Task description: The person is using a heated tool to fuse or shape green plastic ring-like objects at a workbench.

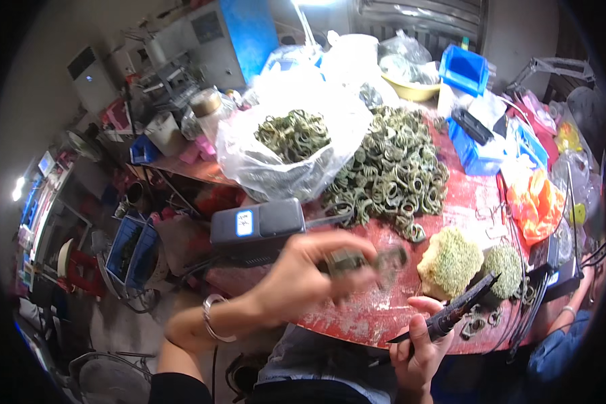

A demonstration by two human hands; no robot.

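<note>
My left hand (pixel 303 276), smeared by motion and wearing a bangle at the wrist, is closed around several dark green rings (pixel 349 261) above the table's near side. One blurred ring (pixel 392 259) shows beyond its fingertips. My right hand (pixel 421 347), low at the table's front edge, grips a slim black tool (pixel 458 310) with a pointed end; its exact kind is unclear. Farther back spreads a large heap of similar green rings (pixel 394 161). Beside it, a clear plastic bag (pixel 242 151) stands opened out with more rings (pixel 293 135) inside.
A dark box (pixel 269 225) with a label sits left of the heap. Rough yellowish (pixel 451 259) and greenish lumps (pixel 503 269) lie at right, near loose rings (pixel 475 328) and cables. Blue trays (pixel 464 71) and an orange bag (pixel 535 205) stand farther right. Another person's arm (pixel 572 306) shows there.
</note>
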